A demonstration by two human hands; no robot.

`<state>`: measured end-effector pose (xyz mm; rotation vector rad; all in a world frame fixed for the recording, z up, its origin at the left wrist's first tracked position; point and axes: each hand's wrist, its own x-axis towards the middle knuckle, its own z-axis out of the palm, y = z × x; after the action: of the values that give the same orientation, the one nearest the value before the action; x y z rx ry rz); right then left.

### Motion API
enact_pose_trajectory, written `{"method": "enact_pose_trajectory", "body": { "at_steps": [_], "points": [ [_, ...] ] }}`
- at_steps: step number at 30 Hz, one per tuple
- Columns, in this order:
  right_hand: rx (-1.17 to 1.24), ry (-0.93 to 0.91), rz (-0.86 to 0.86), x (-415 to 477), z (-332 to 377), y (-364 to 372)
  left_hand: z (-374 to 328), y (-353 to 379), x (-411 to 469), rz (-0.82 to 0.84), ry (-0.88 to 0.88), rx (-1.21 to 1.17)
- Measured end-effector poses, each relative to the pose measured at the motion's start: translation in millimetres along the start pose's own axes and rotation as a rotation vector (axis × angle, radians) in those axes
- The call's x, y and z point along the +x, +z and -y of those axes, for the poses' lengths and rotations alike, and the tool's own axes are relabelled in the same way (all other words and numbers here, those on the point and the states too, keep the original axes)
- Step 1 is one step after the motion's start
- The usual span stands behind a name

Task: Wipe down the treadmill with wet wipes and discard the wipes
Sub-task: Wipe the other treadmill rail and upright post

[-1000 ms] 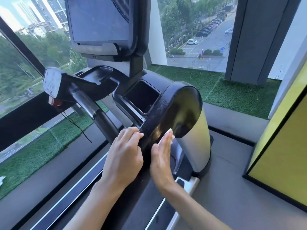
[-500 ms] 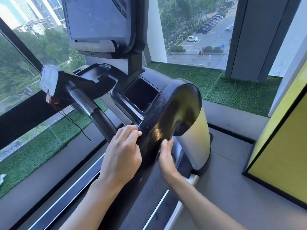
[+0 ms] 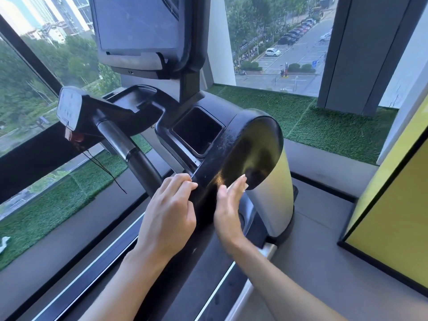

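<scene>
Mostly hidden, wet wipe (image 3: 246, 186) sat under right hand (image 3: 228, 205), fingers (image 3: 234, 188) straight, closed, on treadmill (image 3: 250, 147) panel; left hand (image 3: 169, 216) gripped its edge. Limp sheet; judged best palmed flat.

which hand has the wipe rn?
The right hand: its flat fingers press the white wipe against the treadmill's glossy black arm. The left hand only grips the arm's edge, no wipe visible.

Green turf (image 3: 324, 121) along the sill under the windows (image 3: 261, 10). Outside: trees (image 3: 243, 24), a street lined with parked cars (image 3: 294, 34), one white car (image 3: 272, 52), tall buildings (image 3: 46, 17) at upper left. Grey pillar (image 3: 361, 54) at right, yellow panel (image 3: 398, 216) nearer, grey floor (image 3: 312, 262) below.
</scene>
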<state>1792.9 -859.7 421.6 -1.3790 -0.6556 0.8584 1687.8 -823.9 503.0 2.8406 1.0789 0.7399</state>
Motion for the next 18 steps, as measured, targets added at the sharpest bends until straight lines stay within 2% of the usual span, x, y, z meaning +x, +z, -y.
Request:
{"method": "enact_pose_trajectory", "body": {
  "at_steps": [3,7,9,13,15,18],
  "points": [
    [-0.335,-0.321,0.097,-24.4,-14.2,-1.5,0.4,-0.4,0.6,-0.002,0.002,-0.015],
    [-0.527,-0.427,0.006,29.6,1.9,-23.9,2.6,0.8,-0.1,-0.032,-0.021,-0.025],
    [-0.620,-0.514,0.018,36.7,10.8,-25.5,3.4,1.4,-0.6,-0.050,-0.040,-0.026],
    [-0.950,-0.873,0.203,28.3,9.6,-41.8,3.2,1.4,0.3,-0.071,-0.048,-0.039],
    [-1.056,-0.908,0.228,48.6,18.3,-56.1,4.0,1.1,0.5,-0.081,-0.047,-0.051],
    [-1.033,-0.827,0.199,63.3,35.0,-56.7,6.3,1.2,-0.9,-0.071,-0.041,-0.046]
  ]
}}
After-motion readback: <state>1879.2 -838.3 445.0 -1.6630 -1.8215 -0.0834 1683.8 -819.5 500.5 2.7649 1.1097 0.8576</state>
